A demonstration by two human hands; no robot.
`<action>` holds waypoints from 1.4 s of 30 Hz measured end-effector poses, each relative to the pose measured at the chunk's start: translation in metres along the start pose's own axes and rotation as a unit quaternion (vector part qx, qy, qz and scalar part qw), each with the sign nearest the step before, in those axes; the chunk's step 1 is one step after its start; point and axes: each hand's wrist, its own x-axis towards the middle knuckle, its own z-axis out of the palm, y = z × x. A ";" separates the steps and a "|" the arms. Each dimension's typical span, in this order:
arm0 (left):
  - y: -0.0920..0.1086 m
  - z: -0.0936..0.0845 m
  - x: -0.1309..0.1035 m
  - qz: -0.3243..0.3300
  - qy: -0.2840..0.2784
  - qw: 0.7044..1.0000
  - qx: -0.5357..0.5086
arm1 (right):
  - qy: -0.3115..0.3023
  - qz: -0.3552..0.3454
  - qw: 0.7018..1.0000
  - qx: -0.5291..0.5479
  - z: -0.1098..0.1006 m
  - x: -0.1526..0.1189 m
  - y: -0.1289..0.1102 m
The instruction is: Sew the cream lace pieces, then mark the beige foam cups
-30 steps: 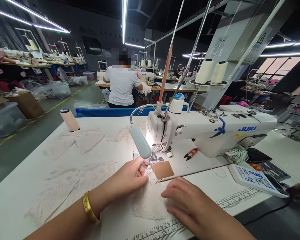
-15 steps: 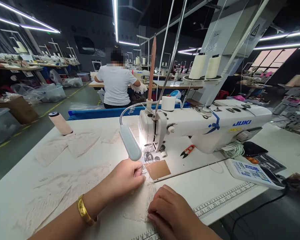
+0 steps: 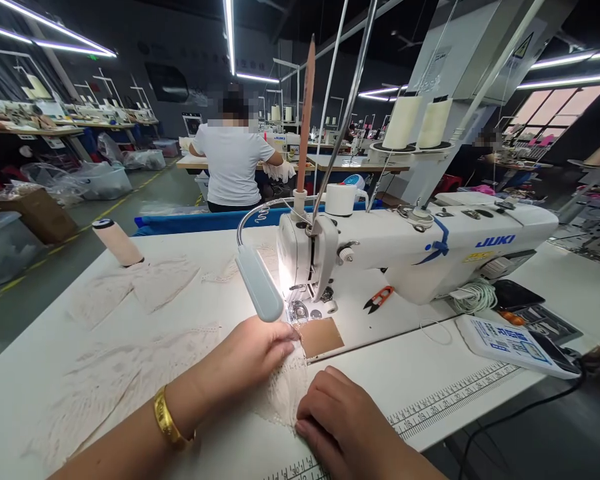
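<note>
A small piece of cream lace fabric (image 3: 284,393) lies on the white table just in front of the sewing machine (image 3: 370,247). My left hand (image 3: 263,347) pinches its upper end close to the presser foot (image 3: 300,293). At the lower right edge of the lace, my right hand (image 3: 343,413) grips it between thumb and curled fingers. A brown card (image 3: 323,339) sits on the machine bed, right of my left fingertips. More cream lace pieces (image 3: 115,380) are spread flat to the left of my left arm.
Red-handled thread snips (image 3: 379,299) lie on the machine bed. A thread cone (image 3: 117,243) rests at the table's far left. A grey lamp (image 3: 260,285) hangs left of the needle. Ruler tape (image 3: 440,397) runs along the front edge. A person in white (image 3: 235,163) sits ahead.
My left hand has shifted slightly right and pulled the lace along the card's left edge. The lace now looks bunched and rounded between my hands. My right hand has barely moved.
</note>
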 end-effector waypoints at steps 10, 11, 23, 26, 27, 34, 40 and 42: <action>-0.007 0.001 0.006 0.011 -0.006 0.999 -0.029 | 0.012 -0.001 1.000 0.007 -0.002 0.000 0.001; -0.007 0.002 0.006 0.015 -0.004 1.000 -0.022 | 0.010 -0.005 1.000 -0.002 -0.001 0.000 0.001; 0.005 0.007 -0.009 0.045 0.041 0.997 0.047 | -0.036 -0.011 0.999 0.023 -0.025 -0.008 0.007; 0.001 0.007 -0.006 0.066 0.042 0.996 0.030 | -0.014 -0.027 0.999 0.023 -0.021 -0.006 0.007; 0.000 0.007 -0.005 0.067 0.040 0.997 0.027 | -0.004 -0.034 0.999 0.021 -0.019 -0.004 0.007; -0.001 0.006 -0.004 0.053 0.031 0.998 0.031 | 0.001 -0.051 0.999 0.008 -0.010 0.001 0.006; 0.006 0.004 -0.007 0.030 0.000 0.999 0.025 | -0.005 -0.047 0.999 -0.007 -0.010 -0.004 0.009; 0.008 0.004 -0.007 0.025 -0.003 0.999 0.028 | -0.014 -0.045 0.999 -0.017 -0.009 -0.006 0.011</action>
